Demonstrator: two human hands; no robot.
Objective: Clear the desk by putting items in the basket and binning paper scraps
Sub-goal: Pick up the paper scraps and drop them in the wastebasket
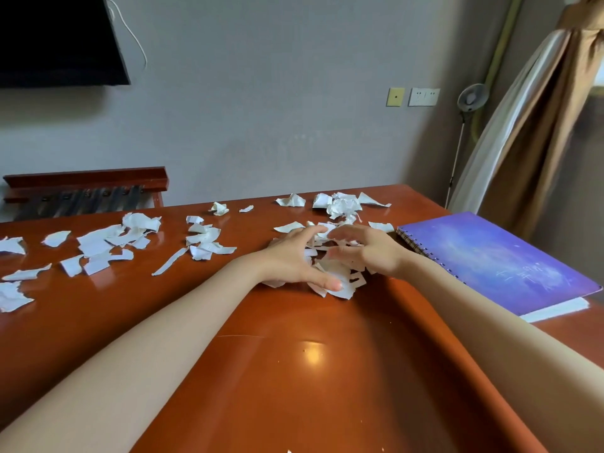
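White torn paper scraps lie scattered over the glossy reddish-brown desk (294, 371). A small heap of scraps (340, 274) sits mid-desk between my hands. My left hand (294, 259) cups the heap from the left, fingers curled, thumb resting on the lower scraps. My right hand (369, 248) curves in from the right, fingers spread over the heap's top. Both hands press the heap together; it still rests on the desk. More scraps lie at the far left (101, 243), in the centre (206, 238) and at the back edge (340, 202). No basket or bin is in view.
A purple spiral-bound notebook (496, 259) lies at the desk's right side, close to my right forearm. A dark screen (55, 37) hangs on the wall at upper left. A wooden rack (85, 191) stands behind the desk; curtains (539, 132) and a floor lamp (470, 99) stand at right.
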